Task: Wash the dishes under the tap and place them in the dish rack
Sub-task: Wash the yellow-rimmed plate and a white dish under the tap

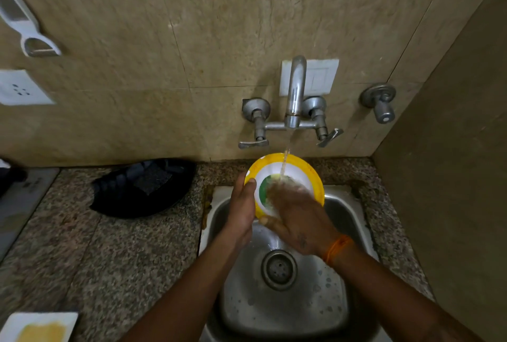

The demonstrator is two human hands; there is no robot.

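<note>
A round plate (299,171) with a yellow rim, a white band and a green centre is held tilted over the steel sink (337,218). Water runs from the tap (295,94) onto its face. My left hand (242,207) grips the plate's left edge, thumb on the rim. My right hand (296,215) lies flat on the plate's face under the stream, fingers spread over the centre. An orange thread is tied round my right wrist.
A black pan (142,188) with a dark scrub pad in it sits on the granite counter left of the sink. A white square dish (38,326) with yellowish residue is at the bottom left corner. Walls close in behind and on the right.
</note>
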